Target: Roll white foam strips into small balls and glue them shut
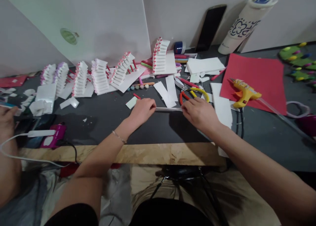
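A narrow white strip (pixel 169 109) stretches level between my two hands, just above the dark tabletop. My left hand (pixel 144 110) pinches its left end, and my right hand (pixel 199 112) grips the right end; the fingertips are partly hidden. Beyond the strip lie loose white foam pieces (pixel 163 93). Close behind my right hand are pliers with yellow handles (pixel 201 91) and a tool with red-orange handles (pixel 181 97). A small pale green piece (pixel 131 102) rests beside my left hand.
Several small white stair models (pixel 100 76) line the back. At right, a yellow glue gun (pixel 244 92) lies on red sheet (pixel 261 71). A white bottle (pixel 244 25) and phone (pixel 211 26) lean at the wall. Another person's hand (pixel 7 120) is at far left, near a magenta adapter (pixel 54 136).
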